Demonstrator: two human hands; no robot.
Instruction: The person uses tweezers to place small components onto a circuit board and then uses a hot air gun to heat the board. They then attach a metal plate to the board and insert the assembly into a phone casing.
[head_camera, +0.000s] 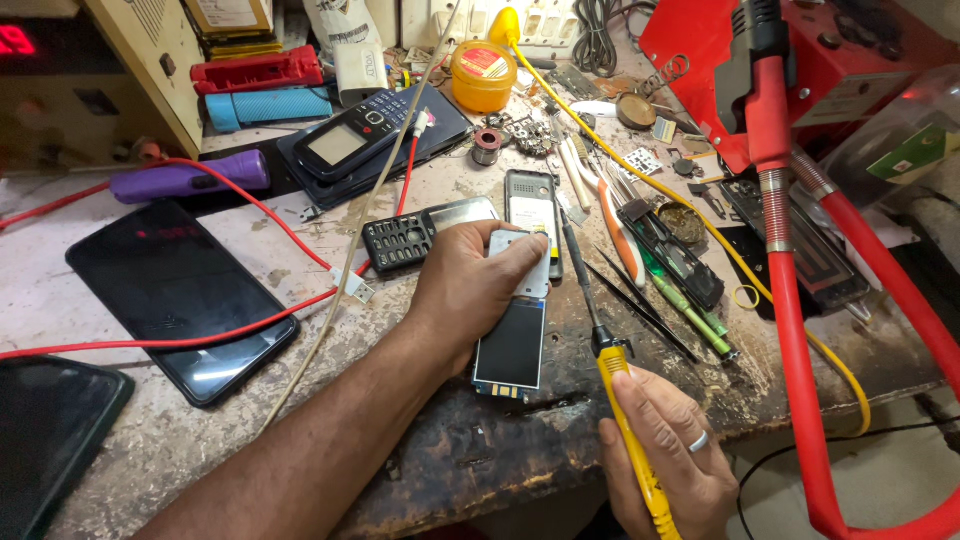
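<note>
My left hand rests on an opened phone board with a dark screen and pins it flat on the worn bench, fingertips at its upper end. My right hand, with a ring on one finger, grips a yellow-handled soldering iron. Its thin dark tip points up toward the top of the board, near my left fingertips. A black phone keypad shell lies just left of my left hand, and a grey phone frame lies behind the board.
A large black smartphone lies at left under red wires. Behind are a black keypad phone, a purple torch and a yellow flux tin. Tweezers, screwdrivers and small parts crowd the right. A red hot-air tool with hose stands at right.
</note>
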